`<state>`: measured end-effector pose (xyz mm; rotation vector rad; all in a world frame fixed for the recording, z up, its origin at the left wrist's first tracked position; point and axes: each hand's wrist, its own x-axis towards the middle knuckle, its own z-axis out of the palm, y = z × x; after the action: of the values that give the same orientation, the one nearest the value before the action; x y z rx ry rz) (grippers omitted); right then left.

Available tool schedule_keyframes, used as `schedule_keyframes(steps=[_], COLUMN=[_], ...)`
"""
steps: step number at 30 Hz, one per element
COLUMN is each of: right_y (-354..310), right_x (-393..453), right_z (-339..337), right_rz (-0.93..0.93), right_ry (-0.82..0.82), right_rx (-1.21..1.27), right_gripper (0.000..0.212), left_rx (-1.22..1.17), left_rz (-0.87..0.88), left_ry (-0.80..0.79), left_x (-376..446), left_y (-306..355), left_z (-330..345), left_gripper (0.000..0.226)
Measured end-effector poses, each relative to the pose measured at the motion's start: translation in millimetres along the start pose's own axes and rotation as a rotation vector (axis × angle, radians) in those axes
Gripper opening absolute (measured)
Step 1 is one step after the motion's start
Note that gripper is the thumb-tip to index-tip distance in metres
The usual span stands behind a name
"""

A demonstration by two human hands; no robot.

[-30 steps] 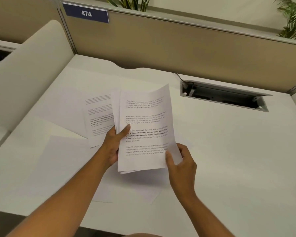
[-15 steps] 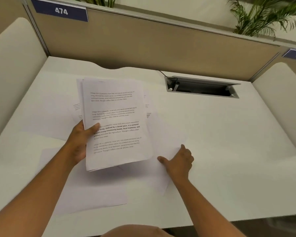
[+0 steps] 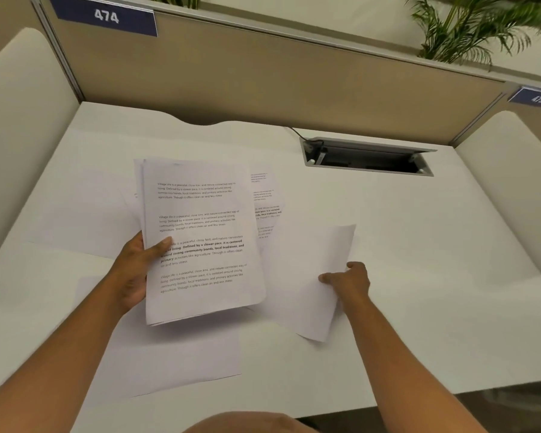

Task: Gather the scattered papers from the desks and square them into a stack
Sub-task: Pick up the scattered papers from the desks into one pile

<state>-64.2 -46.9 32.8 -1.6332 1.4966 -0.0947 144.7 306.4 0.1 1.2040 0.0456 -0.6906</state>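
Observation:
My left hand (image 3: 135, 270) grips a bundle of printed papers (image 3: 200, 239) by its left edge, held above the white desk (image 3: 419, 292). My right hand (image 3: 349, 281) pinches a blank sheet (image 3: 313, 285) at its right side, and that side curls up off the desk. A printed sheet (image 3: 266, 207) lies flat behind the bundle, partly hidden by it. Another blank sheet (image 3: 175, 360) lies near the front edge, under my left forearm.
An open cable tray (image 3: 369, 156) is set into the desk at the back right. A beige partition (image 3: 263, 76) with labels 474 and 475 closes the back. Padded side dividers (image 3: 22, 120) stand left and right. Plants rise behind the partition.
My right hand let go of the bundle, dropped to the desk and took hold of the blank sheet, lifting its right side. The bundle stays in my left hand.

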Motion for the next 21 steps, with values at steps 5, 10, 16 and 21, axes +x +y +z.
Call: schedule_keyframes(steps=[5, 10, 16, 21], right_y=[-26.3, -107.2, -166.8, -141.7], right_x=[5.3, -12.7, -44.6, -52.4], right_z=[-20.7, -41.8, 30.6, 120.4], right_rz=[-0.127, -0.652, -1.013, -1.008], right_ry=[0.06, 0.343, 0.381, 0.089], right_rx=[0.157, -0.132, -0.718, -0.869], right_gripper=[0.007, 0.029, 0.026, 0.02], left_rx=[-0.002, 0.004, -0.036, -0.052], left_rz=[0.01, 0.027, 0.054, 0.06], left_ry=[0.006, 0.022, 0.027, 0.057], left_x=[1.6, 1.7, 3.9, 2.8], left_y=[4.7, 13.6, 16.9, 15.0], left_z=[-6.6, -18.2, -37.3, -52.9], left_gripper=[0.042, 0.045, 0.051, 0.05])
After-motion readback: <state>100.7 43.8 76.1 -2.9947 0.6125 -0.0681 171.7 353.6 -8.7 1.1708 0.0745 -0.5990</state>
